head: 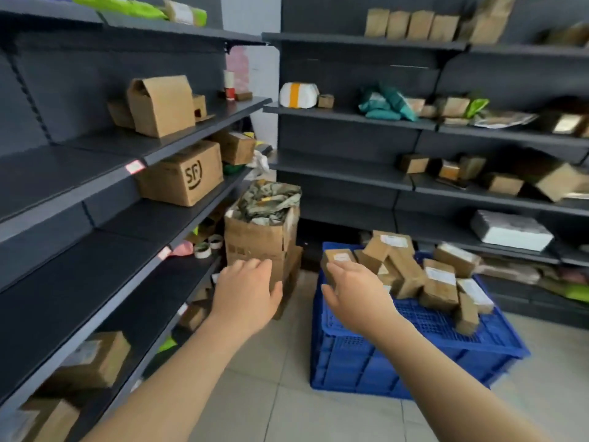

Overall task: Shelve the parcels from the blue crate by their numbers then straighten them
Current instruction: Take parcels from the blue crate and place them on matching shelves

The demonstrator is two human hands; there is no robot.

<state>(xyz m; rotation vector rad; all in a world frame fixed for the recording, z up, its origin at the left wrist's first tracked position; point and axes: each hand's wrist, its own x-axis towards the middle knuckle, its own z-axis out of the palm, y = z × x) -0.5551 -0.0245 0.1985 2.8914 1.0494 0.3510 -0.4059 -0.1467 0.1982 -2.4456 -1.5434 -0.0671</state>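
A blue crate [376, 362] stands on the tiled floor at the right, heaped with several small brown cardboard parcels [439, 282] bearing white labels. My right hand [353, 291] reaches over the crate's left corner and grips one small labelled parcel [339, 260] by its near side. My left hand [247, 288] hovers with fingers spread and nothing in it, in front of a tall open carton. Dark grey shelves line the left side [95, 193] and the far wall [350, 114].
A tall open carton [258, 237] stuffed with crumpled paper stands on the floor between the shelving runs. An SF box [183, 175] and an open-flapped box [161, 105] sit on the left shelves. Rolls of tape [208, 245], green bags [387, 105] and a white foam box [510, 231] occupy other shelves.
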